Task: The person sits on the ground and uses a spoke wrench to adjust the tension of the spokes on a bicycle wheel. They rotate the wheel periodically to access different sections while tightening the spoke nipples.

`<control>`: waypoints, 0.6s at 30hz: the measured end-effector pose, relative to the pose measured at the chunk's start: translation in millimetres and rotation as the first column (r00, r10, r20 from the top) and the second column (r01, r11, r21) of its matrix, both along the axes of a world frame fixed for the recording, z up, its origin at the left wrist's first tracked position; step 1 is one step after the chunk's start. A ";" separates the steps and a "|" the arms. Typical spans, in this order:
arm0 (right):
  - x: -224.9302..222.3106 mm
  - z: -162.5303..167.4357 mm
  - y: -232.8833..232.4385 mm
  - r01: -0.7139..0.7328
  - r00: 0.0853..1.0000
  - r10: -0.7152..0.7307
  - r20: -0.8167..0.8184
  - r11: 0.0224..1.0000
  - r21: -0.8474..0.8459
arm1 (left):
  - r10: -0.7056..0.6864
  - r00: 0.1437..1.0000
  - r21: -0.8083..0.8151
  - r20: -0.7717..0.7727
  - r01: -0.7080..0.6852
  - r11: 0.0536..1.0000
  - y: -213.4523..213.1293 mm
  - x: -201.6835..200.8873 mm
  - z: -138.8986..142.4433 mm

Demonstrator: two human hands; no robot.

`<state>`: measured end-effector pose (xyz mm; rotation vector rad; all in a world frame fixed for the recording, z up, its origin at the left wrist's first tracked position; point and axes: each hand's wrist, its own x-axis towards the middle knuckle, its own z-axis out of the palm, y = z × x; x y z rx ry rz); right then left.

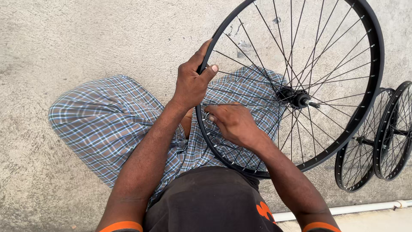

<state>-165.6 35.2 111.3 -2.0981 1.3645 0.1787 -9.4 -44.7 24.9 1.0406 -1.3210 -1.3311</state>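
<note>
A black spoked bicycle wheel [372,81] stands upright over my lap, its hub and axle [300,99] near the middle. My left hand [192,81] is shut on the rim at its left side, thumb on top. My right hand [234,123] reaches through the spokes just inside the rim, fingers pinched on a small silver tool [209,117] at a spoke end. My legs in blue checked cloth [107,124] lie under the wheel.
Two smaller black spoked wheels [377,146] lean at the right. A white pipe [356,209] runs along the ground at the lower right. Grey concrete floor [86,43] spreads all around.
</note>
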 end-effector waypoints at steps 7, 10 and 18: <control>-9.5 -6.2 10.4 0.007 0.962 0.100 0.253 0.921 -0.391 | 0.003 1.000 0.005 0.004 -0.003 1.000 -2.3 -2.6 -4.5; 4.4 -15.0 6.4 -0.003 1.000 -0.003 -0.031 0.978 -0.208 | 0.018 1.000 -0.031 -0.002 -0.018 0.999 -0.1 -1.9 -4.0; -4.9 9.1 -0.5 -0.082 0.948 0.161 0.274 0.956 -0.281 | -0.006 0.999 -0.017 -0.051 0.005 1.000 2.0 -1.2 -2.8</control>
